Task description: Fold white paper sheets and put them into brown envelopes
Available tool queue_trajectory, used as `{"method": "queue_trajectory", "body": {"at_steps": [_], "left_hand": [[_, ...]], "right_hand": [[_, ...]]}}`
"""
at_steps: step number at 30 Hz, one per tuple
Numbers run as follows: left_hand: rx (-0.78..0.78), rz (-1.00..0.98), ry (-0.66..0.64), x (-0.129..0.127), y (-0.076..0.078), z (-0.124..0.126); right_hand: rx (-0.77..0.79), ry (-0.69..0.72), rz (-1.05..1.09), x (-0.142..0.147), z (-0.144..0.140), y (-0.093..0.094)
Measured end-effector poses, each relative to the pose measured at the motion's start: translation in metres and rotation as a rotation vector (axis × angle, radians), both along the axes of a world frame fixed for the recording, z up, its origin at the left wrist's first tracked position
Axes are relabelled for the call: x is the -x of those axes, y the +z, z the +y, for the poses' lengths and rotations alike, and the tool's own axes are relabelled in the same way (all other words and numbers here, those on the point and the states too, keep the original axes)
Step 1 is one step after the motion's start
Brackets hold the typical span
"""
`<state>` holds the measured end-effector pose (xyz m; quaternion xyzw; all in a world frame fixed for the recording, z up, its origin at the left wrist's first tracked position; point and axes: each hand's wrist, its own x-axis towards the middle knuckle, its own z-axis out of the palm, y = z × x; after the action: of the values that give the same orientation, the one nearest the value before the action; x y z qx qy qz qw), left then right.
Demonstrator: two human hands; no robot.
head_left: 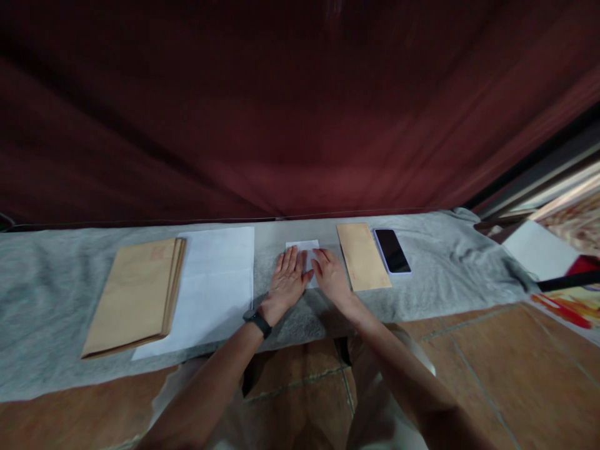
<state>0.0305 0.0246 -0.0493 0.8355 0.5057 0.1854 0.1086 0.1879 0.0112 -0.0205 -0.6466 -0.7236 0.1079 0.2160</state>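
A small folded white paper (304,247) lies on the grey cloth (435,275) in the middle. My left hand (287,282), with a black band on the wrist, lies flat on it with fingers spread. My right hand (330,276) presses flat on the paper's right side, its fingers touching the left hand's. A single brown envelope (362,256) lies just right of my right hand. Left of my hands are a stack of white sheets (213,284) and a pile of brown envelopes (134,295).
A dark phone (392,250) lies face up right of the single envelope. A dark red curtain (281,112) hangs behind the cloth-covered surface. Tiled floor (492,369) shows below, with colourful papers (569,306) at the right edge.
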Motion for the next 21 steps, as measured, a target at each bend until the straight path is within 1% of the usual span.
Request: {"method": "queue_trajectory", "body": {"at_steps": [2, 3, 6, 9, 15, 21], "left_hand": [[0.006, 0.026, -0.020, 0.002, -0.003, 0.001], [0.007, 0.040, -0.023, 0.002, -0.005, 0.001], [0.000, 0.066, -0.013, 0.004, -0.008, 0.002], [-0.011, 0.061, -0.012, 0.003, -0.007, 0.002], [-0.004, 0.032, 0.050, 0.002, -0.003, 0.001], [-0.016, -0.001, 0.096, 0.007, -0.003, 0.002]], "right_hand": [[-0.040, 0.105, -0.007, 0.009, -0.002, -0.009], [-0.037, 0.118, -0.029, 0.013, -0.003, -0.013], [-0.009, 0.092, -0.099, 0.019, -0.007, -0.022], [-0.002, 0.066, -0.136, 0.019, -0.008, -0.025], [-0.045, 0.044, -0.155, 0.012, -0.008, -0.030], [-0.081, 0.018, -0.171, 0.004, -0.011, -0.035]]}}
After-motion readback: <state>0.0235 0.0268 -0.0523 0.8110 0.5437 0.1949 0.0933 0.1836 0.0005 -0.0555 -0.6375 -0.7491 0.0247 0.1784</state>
